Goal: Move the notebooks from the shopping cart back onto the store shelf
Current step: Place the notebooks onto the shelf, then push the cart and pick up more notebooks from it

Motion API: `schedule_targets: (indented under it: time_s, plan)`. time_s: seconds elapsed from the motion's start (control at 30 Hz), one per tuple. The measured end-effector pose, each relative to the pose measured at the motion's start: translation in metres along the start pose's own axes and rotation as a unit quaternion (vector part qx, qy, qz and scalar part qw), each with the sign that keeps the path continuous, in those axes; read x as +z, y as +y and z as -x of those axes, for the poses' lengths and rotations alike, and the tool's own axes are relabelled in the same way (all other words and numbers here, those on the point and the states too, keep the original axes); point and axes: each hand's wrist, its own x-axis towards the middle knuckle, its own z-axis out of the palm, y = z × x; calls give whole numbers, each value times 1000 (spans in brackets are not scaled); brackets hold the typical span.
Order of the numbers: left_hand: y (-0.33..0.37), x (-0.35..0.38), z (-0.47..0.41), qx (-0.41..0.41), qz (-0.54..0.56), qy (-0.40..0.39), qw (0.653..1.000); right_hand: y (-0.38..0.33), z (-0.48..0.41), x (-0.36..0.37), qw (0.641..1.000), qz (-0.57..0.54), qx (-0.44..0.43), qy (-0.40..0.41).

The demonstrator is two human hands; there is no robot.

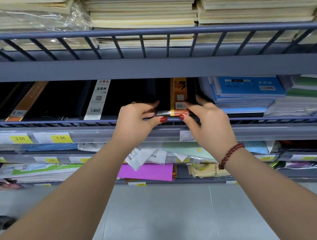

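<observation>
Here, notebook band (97,99) reads 25K; tag (83,159) maybe 3.00.

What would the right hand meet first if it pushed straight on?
Probably nothing soon: the right hand, gripping the orange-banded black notebook, points into the dark shelf. The blue notebook stack sits close beside it; depth is unclear.

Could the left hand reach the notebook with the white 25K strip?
Probably, once it lets go: the left hand grips the orange-banded notebook, but the 25K notebook lies close beside it, behind only a low rail.
</observation>
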Motion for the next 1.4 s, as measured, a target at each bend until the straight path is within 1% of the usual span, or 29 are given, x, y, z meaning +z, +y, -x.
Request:
schedule_targets:
  time_s: [0.1,0.17,0.3,0.4,0.47,0.53,0.6,0.7,0.8,0.87,1.13,1.27,1.4]
  plan:
    - [-2,0,3,29,-41,3,999,0,-2,-1,1000,-9,13,-9]
    - [-1,0,4,34,-61,4,998,-2,-1,-3,1000,4,17,-25]
    - [7,-8,10,43,-119,-33,991,-9,2,-16,997,13,9,-71]
    - [13,-26,22,79,-222,-46,971,-17,13,-36,994,45,-49,-82]
    - [18,-46,39,100,-301,-65,946,-28,23,-49,989,71,-101,-79]
    - [26,-67,61,100,-362,-86,923,-47,34,-61,985,81,-127,-84]
    - [35,-90,87,92,-387,-82,914,-72,45,-72,981,83,-136,-106]
    - [48,-126,128,65,-408,-46,910,-115,63,-81,971,89,-174,-140]
    - [59,-167,169,32,-427,-34,903,-162,75,-88,962,82,-215,-148]
    - [66,-201,196,15,-440,-13,898,-197,78,-93,952,81,-253,-152]
    - [89,-364,312,-78,-483,134,862,-361,89,-104,897,81,-416,-130]
    - [87,-438,379,-116,-501,205,833,-443,109,-99,870,80,-472,-121]
    - [79,-499,438,-150,-491,255,819,-518,138,-88,853,72,-504,-117]
